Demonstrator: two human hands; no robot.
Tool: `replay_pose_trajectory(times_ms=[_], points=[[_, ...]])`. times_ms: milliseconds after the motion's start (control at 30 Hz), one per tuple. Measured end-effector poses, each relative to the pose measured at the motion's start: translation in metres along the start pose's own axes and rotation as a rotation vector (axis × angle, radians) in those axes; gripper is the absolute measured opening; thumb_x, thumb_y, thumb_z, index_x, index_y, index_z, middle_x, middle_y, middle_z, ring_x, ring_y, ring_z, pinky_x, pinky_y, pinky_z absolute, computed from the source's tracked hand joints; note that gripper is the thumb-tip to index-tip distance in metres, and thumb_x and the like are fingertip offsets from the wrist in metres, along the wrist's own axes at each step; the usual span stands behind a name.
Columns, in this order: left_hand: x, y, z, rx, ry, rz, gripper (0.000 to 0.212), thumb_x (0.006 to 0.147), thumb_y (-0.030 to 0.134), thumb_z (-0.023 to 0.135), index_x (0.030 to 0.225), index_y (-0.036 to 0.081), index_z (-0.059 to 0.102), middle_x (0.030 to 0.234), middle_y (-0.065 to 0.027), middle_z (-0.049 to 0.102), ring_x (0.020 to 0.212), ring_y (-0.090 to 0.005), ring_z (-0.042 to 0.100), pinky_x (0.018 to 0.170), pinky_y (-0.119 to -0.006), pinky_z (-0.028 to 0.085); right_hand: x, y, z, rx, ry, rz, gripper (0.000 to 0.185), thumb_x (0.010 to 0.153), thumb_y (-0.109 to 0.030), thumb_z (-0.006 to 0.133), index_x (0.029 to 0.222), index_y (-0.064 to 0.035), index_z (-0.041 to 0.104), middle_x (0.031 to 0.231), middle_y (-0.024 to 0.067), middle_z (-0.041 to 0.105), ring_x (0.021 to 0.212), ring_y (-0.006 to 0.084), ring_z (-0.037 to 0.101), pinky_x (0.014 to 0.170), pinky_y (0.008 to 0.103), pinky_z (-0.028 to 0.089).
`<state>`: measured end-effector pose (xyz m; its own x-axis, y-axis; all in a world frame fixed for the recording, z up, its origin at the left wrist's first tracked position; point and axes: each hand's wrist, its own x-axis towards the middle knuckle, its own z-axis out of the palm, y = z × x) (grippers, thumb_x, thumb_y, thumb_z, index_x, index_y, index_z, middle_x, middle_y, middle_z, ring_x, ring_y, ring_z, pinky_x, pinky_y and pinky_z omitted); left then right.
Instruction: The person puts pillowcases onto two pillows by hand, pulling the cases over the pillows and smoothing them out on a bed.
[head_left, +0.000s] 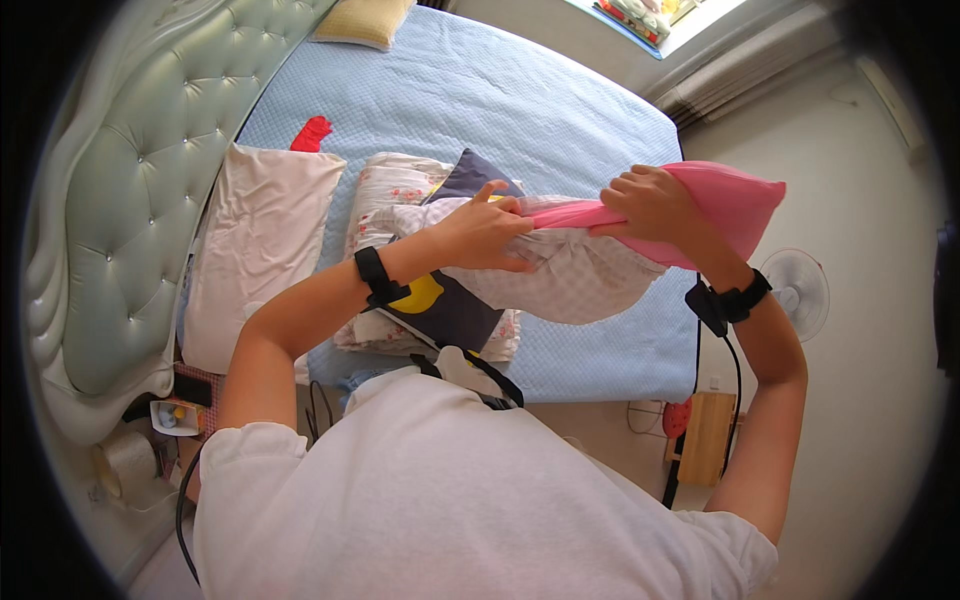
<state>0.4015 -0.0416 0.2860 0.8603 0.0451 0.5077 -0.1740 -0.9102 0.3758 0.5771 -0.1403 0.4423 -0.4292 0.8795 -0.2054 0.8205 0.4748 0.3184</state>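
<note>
Above the bed I hold up a pink fabric cover (724, 214), its right end filled out and its left part drawn into a narrow twist. My right hand (649, 204) grips it near the middle. At the twisted end, the fingers of my left hand (484, 229) pinch the pink edge. A pale checked cloth (577, 277) hangs under and between both hands; whether it comes out of the cover cannot be made out. Beneath lies a dark grey piece (465, 307) with yellow shapes, on a folded floral quilt (386, 187), partly hidden by my left arm.
A pale pink pillow (262, 247) and a red cloth item (311, 135) lie on the blue quilted bed cover (480, 90), by the tufted headboard (150, 187). A yellow pillow (361, 22) is farther off. At right stand a fan (795, 292) and a wooden stool (701, 439).
</note>
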Motion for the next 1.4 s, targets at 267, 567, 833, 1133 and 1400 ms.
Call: replay_pose_trajectory(times_ms=[267,567,833,1133,1400], points=[[-0.052,-0.037,-0.042,0.359,0.152,0.023,0.026,0.068,0.036,0.057,0.068,0.011,0.047,0.079,0.0007,0.052,0.096,-0.0150,0.043,0.095,-0.043,0.016,-0.055,0.027,-0.023,-0.131,0.298,0.242,0.028,0.062,-0.029,0.062,0.056,-0.0079,0.045,0.054,0.0039,0.048,0.054,0.0179,0.051,0.055,0.0287,0.042],[-0.079,-0.101,-0.068,0.030,0.904,-0.378,0.054,0.068,0.038,0.060,0.107,0.005,0.044,0.113,-0.0150,0.041,0.108,-0.0272,0.037,0.091,-0.036,0.026,-0.072,-0.004,-0.003,0.123,0.609,0.603,0.031,0.055,-0.009,0.063,0.053,-0.0033,0.033,0.048,0.0085,0.036,0.045,0.0234,0.038,0.043,0.0320,0.033],[-0.090,-0.171,-0.060,-1.396,0.692,-0.868,0.067,0.071,0.052,0.051,0.111,0.000,0.040,0.102,-0.0101,0.049,0.098,-0.0174,0.045,0.082,-0.029,0.035,-0.059,-0.029,-0.009,0.080,0.662,0.392,0.031,0.049,-0.003,0.058,0.051,-0.0046,0.026,0.046,0.0071,0.030,0.042,0.0198,0.033,0.040,0.0292,0.029],[-0.094,-0.191,-0.053,-0.342,0.588,-1.037,0.049,0.081,0.045,0.038,0.070,0.000,0.053,0.060,-0.0085,0.053,0.058,-0.0173,0.051,0.058,-0.028,0.041,-0.079,-0.027,-0.015,-0.036,0.662,0.398,0.029,0.049,-0.002,0.055,0.050,-0.0055,0.027,0.046,0.0060,0.031,0.042,0.0201,0.033,0.040,0.0297,0.029],[-0.077,-0.139,-0.027,-0.127,0.203,-0.864,0.063,0.081,0.052,0.021,0.069,0.001,0.055,0.073,-0.0228,0.054,0.074,-0.0385,0.051,0.069,-0.042,0.038,-0.081,-0.023,-0.017,-0.061,0.622,0.391,0.033,0.055,-0.006,0.060,0.051,-0.0049,0.027,0.048,0.0075,0.033,0.044,0.0203,0.034,0.041,0.0302,0.030]])
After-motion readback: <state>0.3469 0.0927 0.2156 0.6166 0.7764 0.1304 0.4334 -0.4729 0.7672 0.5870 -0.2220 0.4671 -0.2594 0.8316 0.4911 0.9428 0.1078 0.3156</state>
